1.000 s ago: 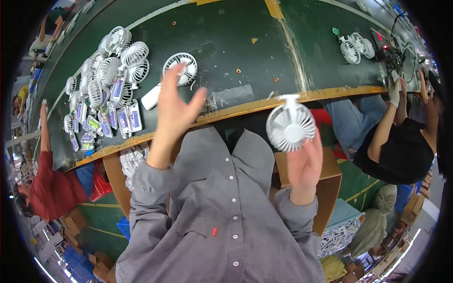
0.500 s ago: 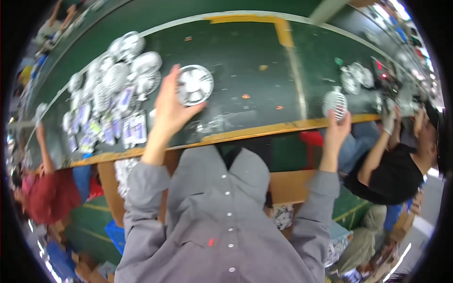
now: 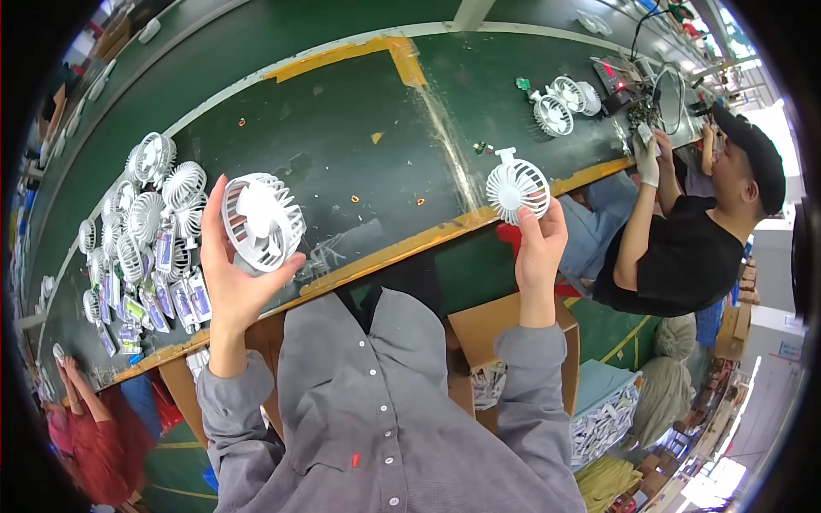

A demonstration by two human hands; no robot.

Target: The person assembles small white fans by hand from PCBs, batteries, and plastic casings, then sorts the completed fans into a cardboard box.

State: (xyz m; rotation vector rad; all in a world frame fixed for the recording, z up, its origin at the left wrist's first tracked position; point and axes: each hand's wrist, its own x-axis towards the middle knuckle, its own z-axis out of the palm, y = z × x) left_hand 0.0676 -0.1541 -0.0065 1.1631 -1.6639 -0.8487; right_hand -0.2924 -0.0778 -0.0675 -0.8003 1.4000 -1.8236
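My left hand (image 3: 239, 291) grips a white round fan head (image 3: 266, 224) by its rim, fingers along the left side and thumb at the lower right. Blades show inside its slatted cage. At the table's front edge my right hand (image 3: 539, 256) pinches a second white fan head (image 3: 516, 190) between thumb and fingers; this one has radial slats and a short neck pointing away from me. Both fan heads are held up over the green table (image 3: 342, 171), apart from each other. Left of my left hand lies a heap of similar white fan heads (image 3: 145, 214).
Small parts with purple-and-white labels (image 3: 162, 299) lie by the heap. Farther right are several fan heads (image 3: 556, 111) and a device with red lights (image 3: 611, 77). A co-worker in black (image 3: 676, 248) sits there. An open cardboard box (image 3: 479, 338) is below the table edge.
My view has turned to the right. The left fan head now appears larger and tilted, its cage side showing. The right fan head has turned so its radial slats show.
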